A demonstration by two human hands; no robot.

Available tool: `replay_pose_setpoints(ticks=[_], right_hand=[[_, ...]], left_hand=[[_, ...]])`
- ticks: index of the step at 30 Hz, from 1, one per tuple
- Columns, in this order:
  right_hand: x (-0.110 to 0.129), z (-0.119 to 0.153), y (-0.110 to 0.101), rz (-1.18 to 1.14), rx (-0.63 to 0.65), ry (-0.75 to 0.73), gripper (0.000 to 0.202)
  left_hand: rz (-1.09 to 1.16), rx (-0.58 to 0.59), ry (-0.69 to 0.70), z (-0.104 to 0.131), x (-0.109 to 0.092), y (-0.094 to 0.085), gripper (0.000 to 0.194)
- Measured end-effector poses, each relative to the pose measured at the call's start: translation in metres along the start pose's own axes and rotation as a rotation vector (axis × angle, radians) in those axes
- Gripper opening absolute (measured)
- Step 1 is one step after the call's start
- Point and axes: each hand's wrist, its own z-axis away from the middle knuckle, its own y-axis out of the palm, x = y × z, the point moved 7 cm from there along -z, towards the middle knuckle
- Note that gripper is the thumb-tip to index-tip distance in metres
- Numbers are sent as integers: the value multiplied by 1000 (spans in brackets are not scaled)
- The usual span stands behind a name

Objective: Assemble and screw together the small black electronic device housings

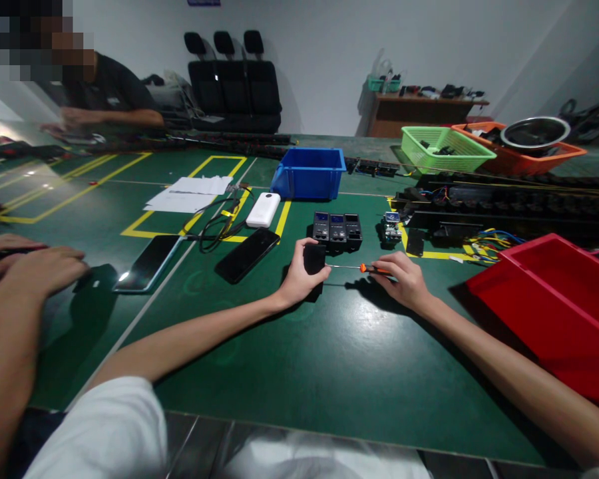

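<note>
Between thumb and fingers, my left hand [303,274] grips a small black box-shaped part [315,259] just above the green table. My right hand [402,278] is closed around the orange-and-black handle of a screwdriver [363,268]. Its thin metal shaft points left, and the tip meets or nearly meets the right side of the black part; contact is too small to tell. Directly beyond stands a row of black modules [336,229] with small dark windows. Right of that row sits a small module with exposed circuitry [391,227].
A black phone [247,255], white power bank [263,210], cables and papers [187,193] lie to the left. Behind is a blue bin [309,174]; a red bin [554,313] stands right. Another person's hands [40,269] rest at far left, near a second phone [150,264].
</note>
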Motion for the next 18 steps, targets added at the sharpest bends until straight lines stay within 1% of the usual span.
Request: replay_pose_setpoints(ticks=[13, 18], right_hand=[[-1, 0, 8, 48, 128, 27, 20], [-4, 1, 10, 29, 136, 69, 21]], left_hand=[[-44, -15, 26, -1, -3, -2, 55], [-5, 23, 5, -2, -4, -1, 64]])
